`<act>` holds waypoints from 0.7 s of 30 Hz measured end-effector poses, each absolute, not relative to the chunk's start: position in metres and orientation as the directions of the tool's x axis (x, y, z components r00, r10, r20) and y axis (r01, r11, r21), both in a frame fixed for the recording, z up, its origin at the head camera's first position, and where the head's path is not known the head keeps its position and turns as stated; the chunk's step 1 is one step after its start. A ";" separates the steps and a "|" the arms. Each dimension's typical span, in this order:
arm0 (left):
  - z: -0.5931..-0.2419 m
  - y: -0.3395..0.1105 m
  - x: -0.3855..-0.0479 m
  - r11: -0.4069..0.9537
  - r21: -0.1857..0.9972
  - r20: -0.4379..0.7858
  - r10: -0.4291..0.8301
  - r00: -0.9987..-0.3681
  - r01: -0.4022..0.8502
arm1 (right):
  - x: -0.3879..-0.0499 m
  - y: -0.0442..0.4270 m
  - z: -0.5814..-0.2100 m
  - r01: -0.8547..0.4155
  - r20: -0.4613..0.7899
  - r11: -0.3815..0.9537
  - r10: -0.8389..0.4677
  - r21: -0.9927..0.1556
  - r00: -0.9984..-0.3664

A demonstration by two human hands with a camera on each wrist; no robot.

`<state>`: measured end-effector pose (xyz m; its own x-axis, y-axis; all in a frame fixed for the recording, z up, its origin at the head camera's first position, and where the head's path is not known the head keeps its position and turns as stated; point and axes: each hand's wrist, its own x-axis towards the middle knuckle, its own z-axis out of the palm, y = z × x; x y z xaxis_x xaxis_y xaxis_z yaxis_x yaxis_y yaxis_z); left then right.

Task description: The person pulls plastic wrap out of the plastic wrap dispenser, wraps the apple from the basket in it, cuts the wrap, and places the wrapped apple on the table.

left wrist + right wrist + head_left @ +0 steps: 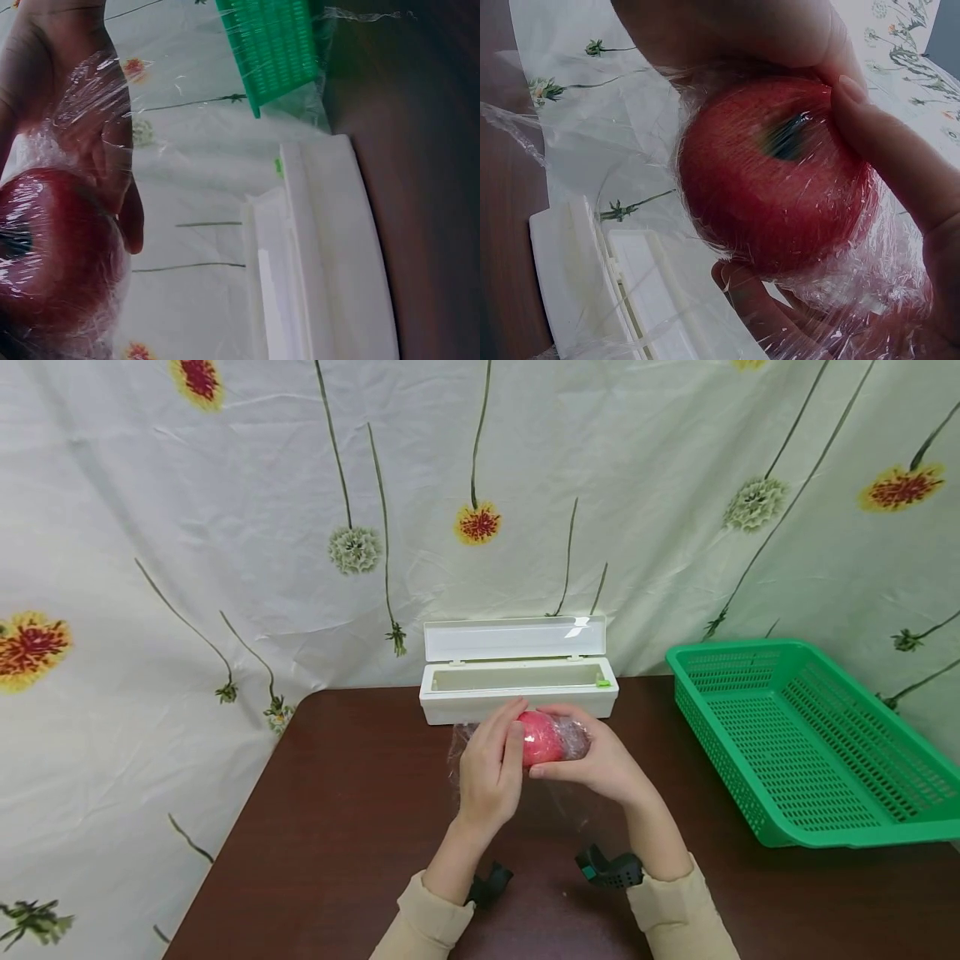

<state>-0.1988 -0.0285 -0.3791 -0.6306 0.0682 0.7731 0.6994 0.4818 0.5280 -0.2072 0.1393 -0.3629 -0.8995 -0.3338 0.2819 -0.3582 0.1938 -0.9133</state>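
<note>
A red apple [540, 739] wrapped in clear plastic film [855, 277] is held up above the table, in front of the white box. My right hand [603, 764] grips it from the right, thumb on one side and fingers on the other. My left hand [491, 768] rests against the apple's left side with its fingers nearly straight. In the right wrist view, the dark stem hollow of the apple [772, 180] shows through the tight, creased film. Loose film trails to the left of the hands and below them.
Behind the hands stands a long white box [517, 702] with its lid [517, 639] raised and a small green piece [603, 683] at its right end. A green plastic basket [727, 760] sits at the right of the dark brown table [337, 827]. A flowered cloth [262, 527] hangs behind.
</note>
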 end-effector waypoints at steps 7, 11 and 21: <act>-0.385 -0.029 -0.204 0.393 0.584 0.762 0.036 -0.646 0.711 | -0.207 0.138 -0.363 -0.355 0.281 0.187 -0.333 -0.916 -0.900; -0.387 -0.029 -0.205 0.327 0.632 0.741 0.010 -0.672 0.702 | -0.207 0.138 -0.363 -0.346 0.270 0.194 -0.331 -0.918 -0.904; -0.391 -0.027 -0.206 0.066 0.798 0.603 -0.075 -0.794 0.599 | -0.204 0.134 -0.362 -0.343 0.268 0.218 -0.311 -0.914 -0.912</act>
<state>-0.2059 -0.0272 -0.3909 -0.7943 -0.0752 0.6028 0.5992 0.0660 0.7978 -0.2039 0.1337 -0.3617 -0.9118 -0.3109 0.2682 -0.3431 0.2178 -0.9137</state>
